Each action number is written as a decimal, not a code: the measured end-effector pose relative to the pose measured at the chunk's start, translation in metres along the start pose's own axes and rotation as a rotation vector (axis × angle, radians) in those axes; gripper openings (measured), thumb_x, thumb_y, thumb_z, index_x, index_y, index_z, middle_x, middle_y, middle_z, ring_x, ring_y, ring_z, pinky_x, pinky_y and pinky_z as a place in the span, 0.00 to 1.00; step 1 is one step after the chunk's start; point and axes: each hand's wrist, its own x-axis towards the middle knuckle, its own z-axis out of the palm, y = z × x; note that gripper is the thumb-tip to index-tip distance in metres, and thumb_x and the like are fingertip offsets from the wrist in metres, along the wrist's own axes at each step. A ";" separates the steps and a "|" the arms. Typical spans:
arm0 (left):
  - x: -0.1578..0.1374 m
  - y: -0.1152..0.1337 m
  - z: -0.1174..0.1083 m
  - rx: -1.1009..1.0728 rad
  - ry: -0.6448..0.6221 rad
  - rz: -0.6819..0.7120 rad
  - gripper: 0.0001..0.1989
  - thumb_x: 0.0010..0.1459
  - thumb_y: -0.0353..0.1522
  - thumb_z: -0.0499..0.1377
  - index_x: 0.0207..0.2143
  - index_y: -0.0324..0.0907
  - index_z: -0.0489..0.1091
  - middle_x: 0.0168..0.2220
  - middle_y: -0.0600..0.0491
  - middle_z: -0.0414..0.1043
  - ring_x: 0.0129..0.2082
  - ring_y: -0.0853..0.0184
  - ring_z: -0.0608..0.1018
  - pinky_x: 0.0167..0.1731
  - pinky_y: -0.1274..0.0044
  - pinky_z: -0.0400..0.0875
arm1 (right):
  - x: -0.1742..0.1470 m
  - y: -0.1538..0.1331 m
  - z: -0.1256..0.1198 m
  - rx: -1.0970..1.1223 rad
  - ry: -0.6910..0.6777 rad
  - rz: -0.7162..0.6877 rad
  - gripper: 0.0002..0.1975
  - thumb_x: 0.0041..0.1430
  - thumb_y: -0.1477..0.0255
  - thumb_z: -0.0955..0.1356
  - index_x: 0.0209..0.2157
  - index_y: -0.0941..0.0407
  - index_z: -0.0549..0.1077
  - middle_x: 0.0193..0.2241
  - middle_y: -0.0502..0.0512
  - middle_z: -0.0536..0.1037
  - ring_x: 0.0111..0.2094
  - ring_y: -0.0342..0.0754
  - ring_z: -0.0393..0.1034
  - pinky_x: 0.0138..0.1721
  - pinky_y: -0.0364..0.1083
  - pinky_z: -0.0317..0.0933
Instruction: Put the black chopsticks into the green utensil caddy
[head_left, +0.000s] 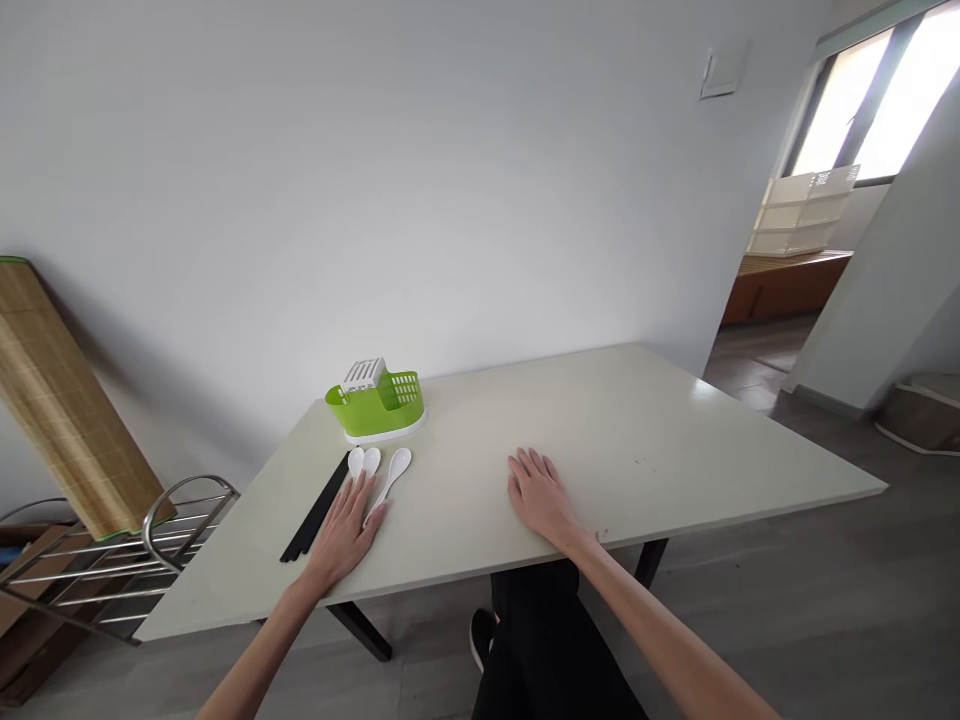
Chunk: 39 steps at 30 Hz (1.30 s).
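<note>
My left hand (pixel 346 530) lies flat with its fingers stretched out, over the handles of two white spoons. The bowls of the left spoon (pixel 356 461) and the middle spoon (pixel 372 460) show beyond my fingertips. A third white spoon (pixel 400 462) lies to the right, its handle running down beside my thumb. Black chopsticks (pixel 315 518) lie side by side just left of this hand, partly covered by it. My right hand (pixel 541 497) rests palm down on the table, fingers slightly apart, holding nothing. Behind the spoons stands a green utensil basket (pixel 367 412) with a white slotted top and white base.
The pale table (pixel 600 420) stands against a white wall. A metal rack (pixel 120 570) and a rolled bamboo mat (pixel 75 400) are at its left. My legs (pixel 555 640) are below the front edge. A translucent drawer unit (pixel 802 212) sits by the window at far right.
</note>
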 end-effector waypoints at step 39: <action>0.072 0.325 0.088 -0.208 -0.116 0.199 0.34 0.70 0.37 0.49 0.76 0.42 0.51 0.76 0.41 0.51 0.76 0.42 0.49 0.71 0.46 0.49 | 0.023 0.063 -0.007 0.490 0.256 0.224 0.33 0.71 0.55 0.57 0.69 0.57 0.62 0.70 0.64 0.64 0.72 0.56 0.57 0.71 0.57 0.52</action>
